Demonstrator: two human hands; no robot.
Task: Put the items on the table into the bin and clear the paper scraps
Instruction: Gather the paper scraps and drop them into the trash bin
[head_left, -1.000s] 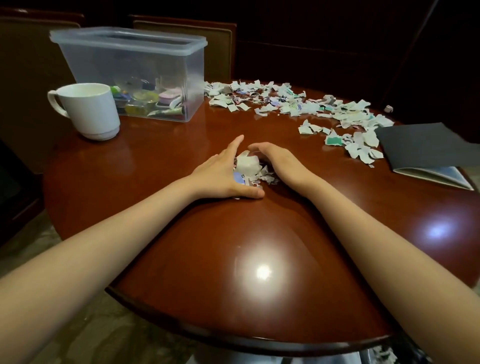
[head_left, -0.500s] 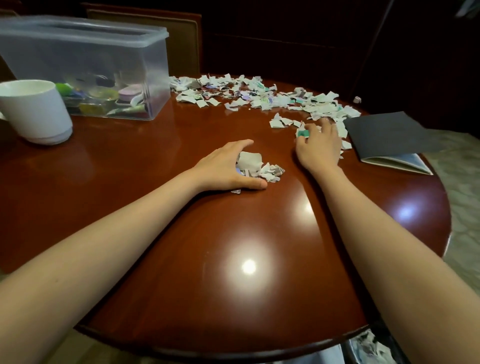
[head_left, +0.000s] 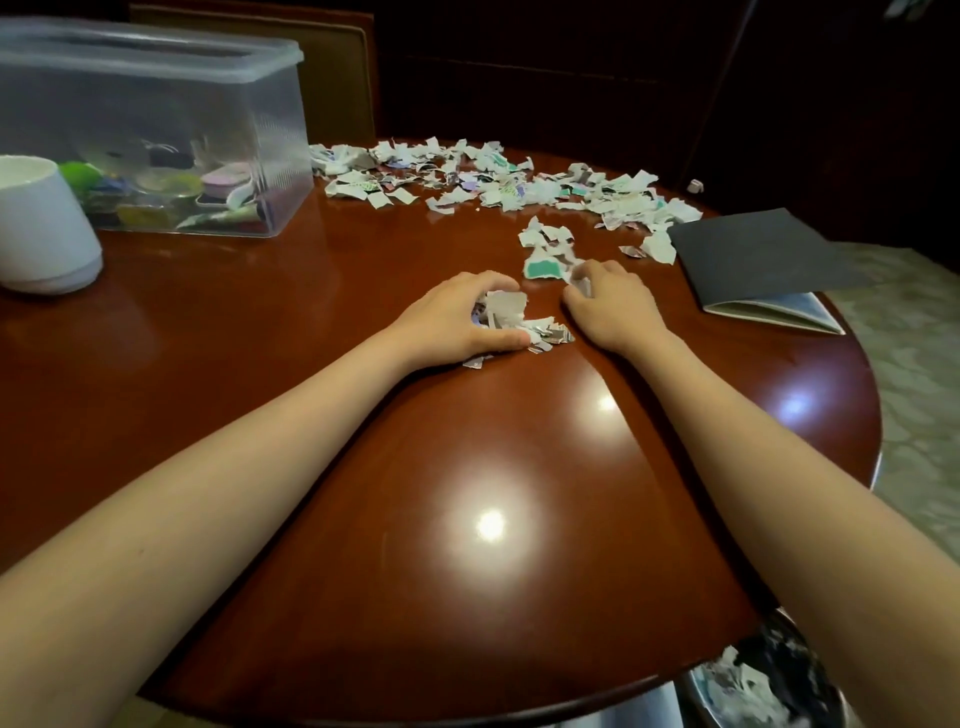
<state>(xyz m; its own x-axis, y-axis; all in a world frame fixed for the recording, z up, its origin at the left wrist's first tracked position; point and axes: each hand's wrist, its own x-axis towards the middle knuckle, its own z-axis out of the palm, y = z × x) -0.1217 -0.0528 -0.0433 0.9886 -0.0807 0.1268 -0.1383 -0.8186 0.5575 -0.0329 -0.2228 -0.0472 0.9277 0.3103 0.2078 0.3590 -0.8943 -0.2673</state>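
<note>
Left hand (head_left: 457, 317) is down on the round wooden table (head_left: 363, 519), fingers and thumb curled round a small scrap pile (head_left: 514, 322) near centre. Right hand (head_left: 610, 309) is just beside it, fingers curled onto stray scraps (head_left: 581, 285) next to a teal scrap (head_left: 543, 269). Main scrap scatter (head_left: 519, 182) covers the far side. Clear plastic bin (head_left: 249, 104) sits far left with small items inside, white mug (head_left: 41, 228) beside it. Dark booklet (head_left: 753, 254) lies at right.

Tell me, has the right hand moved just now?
Yes. The right hand, gripping a few scraps, has pulled back from beside the black booklet toward the small scrap pile at the left hand.
</note>
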